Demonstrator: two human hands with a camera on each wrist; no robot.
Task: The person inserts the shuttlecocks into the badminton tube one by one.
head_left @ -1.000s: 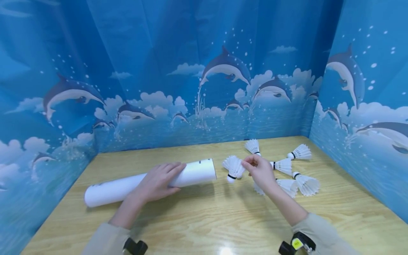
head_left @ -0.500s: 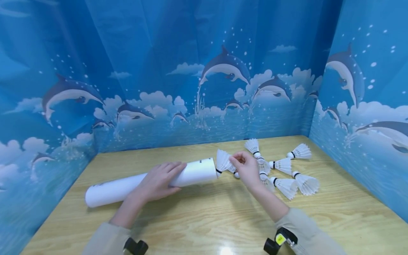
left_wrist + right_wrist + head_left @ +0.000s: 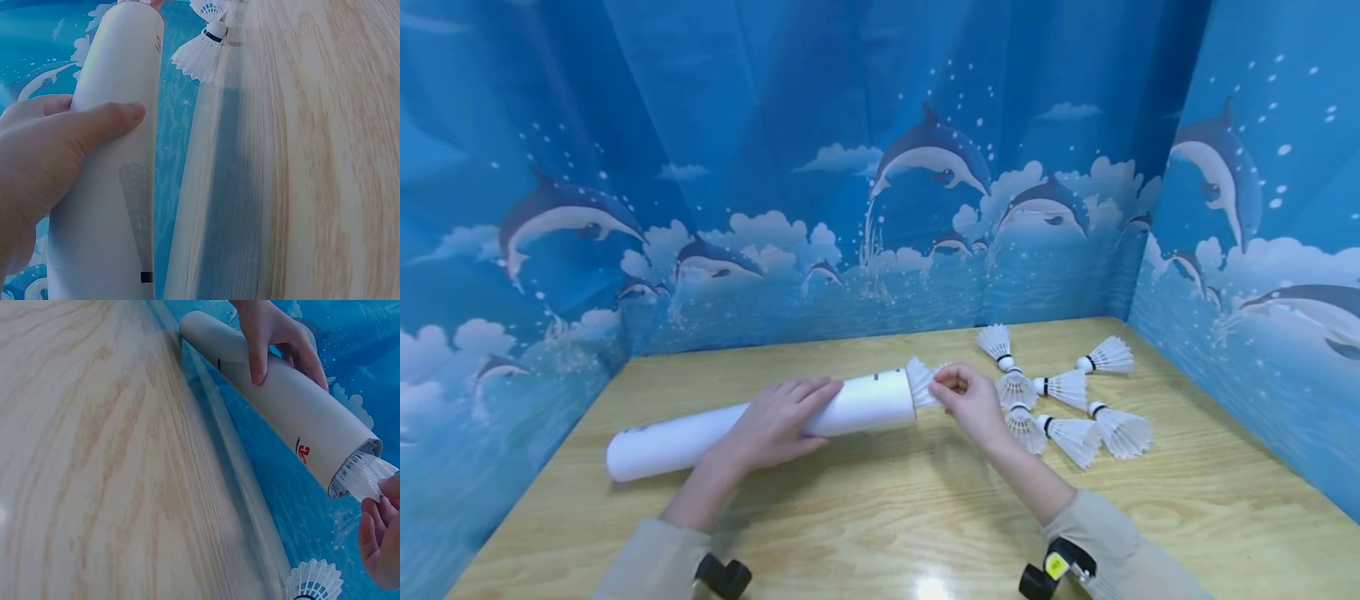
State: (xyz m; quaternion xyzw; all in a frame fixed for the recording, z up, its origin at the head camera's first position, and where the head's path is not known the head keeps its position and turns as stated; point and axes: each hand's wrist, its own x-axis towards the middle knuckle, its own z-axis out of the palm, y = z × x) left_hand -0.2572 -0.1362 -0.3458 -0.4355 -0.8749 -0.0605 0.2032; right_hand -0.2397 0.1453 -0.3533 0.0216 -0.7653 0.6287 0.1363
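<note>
Head view: the left hand (image 3: 782,421) gripped the tube (image 3: 874,401); the right hand (image 3: 973,404) pinched a shuttle (image 3: 919,382) partly inside its end. Left wrist: a printed shuttle (image 3: 139,212) showed below the thumb (image 3: 115,119). Right wrist: a red logo (image 3: 304,452) sat between both hands, its lettering unreadable.

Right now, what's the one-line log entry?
left hand: grips white tube | right hand: pinches shuttlecock, partly inside tube's open end | other shuttlecocks: on table
</note>
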